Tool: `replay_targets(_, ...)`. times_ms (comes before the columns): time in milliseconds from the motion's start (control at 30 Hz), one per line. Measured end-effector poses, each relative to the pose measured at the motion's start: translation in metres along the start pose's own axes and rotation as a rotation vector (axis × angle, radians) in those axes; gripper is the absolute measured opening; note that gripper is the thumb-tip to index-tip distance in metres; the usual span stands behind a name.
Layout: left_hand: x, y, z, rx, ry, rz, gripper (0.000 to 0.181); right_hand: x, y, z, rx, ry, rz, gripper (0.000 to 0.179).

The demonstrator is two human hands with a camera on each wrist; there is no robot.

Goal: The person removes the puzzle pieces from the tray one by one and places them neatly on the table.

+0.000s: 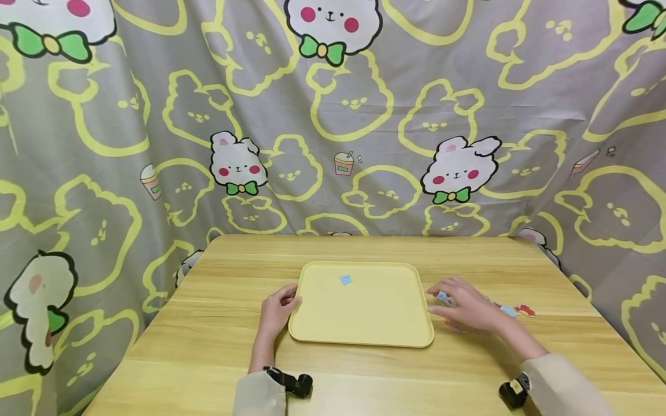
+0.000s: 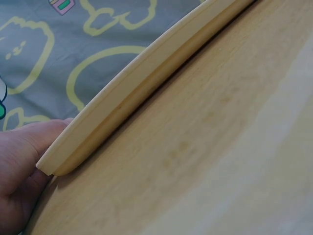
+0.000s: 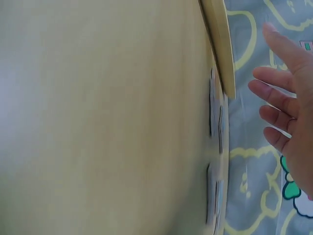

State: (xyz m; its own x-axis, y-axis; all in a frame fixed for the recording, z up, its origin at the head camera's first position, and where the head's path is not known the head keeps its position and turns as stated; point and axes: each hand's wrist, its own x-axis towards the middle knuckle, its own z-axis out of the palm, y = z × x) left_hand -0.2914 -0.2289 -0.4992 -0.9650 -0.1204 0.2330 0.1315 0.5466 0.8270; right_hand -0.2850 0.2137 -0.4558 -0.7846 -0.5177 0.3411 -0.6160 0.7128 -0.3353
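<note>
A pale yellow tray (image 1: 364, 312) with a raised rim lies on the wooden table, and a small flat blue piece (image 1: 346, 279) rests on it near the far left corner. My left hand (image 1: 278, 309) grips the tray's left edge; the left wrist view shows that hand (image 2: 24, 161) at the rim (image 2: 112, 98). To the right of the tray, my right hand (image 1: 465, 306) hovers with fingers apart. Another small blue piece (image 1: 444, 297) shows in the gap between its thumb and fingers. From the right wrist, the hand (image 3: 293, 98) is spread and nothing is in it.
Several thin flat pieces, among them a red one (image 1: 525, 310) and a light blue one (image 1: 508, 311), lie around my right hand, partly hidden by it. Beyond the wooden table (image 1: 364, 245) hangs a grey patterned curtain (image 1: 380, 121), which also runs along both sides.
</note>
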Motion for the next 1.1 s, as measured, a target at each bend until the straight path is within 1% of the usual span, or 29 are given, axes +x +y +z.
replay_targets(167, 0.0, -0.002, 0.001, 0.002, -0.001, 0.006, 0.036, 0.014, -0.007, 0.005, 0.018, -0.035, 0.002, 0.04)
replay_targets(400, 0.0, -0.002, 0.001, -0.002, -0.002, 0.007, 0.035, 0.03, -0.016, 0.009, 0.01, -0.052, -0.001, 0.042)
replay_targets(533, 0.0, -0.001, 0.0, -0.007, 0.0, 0.012, 0.035, 0.039, -0.02, 0.01, 0.023, -0.062, 0.0, 0.042)
replay_targets(767, 0.001, -0.003, 0.0, -0.009, 0.004, 0.01, 0.035, 0.054, -0.027, 0.013, -0.002, -0.059, -0.059, 0.042)
replay_targets(967, 0.001, -0.003, 0.0, -0.019, 0.001, 0.013, 0.035, 0.065, -0.033, 0.018, 0.009, -0.089, -0.062, 0.044)
replay_targets(1100, 0.0, -0.001, -0.002, -0.026, -0.001, 0.018, 0.035, 0.072, -0.036, 0.021, 0.005, -0.095, -0.079, 0.044)
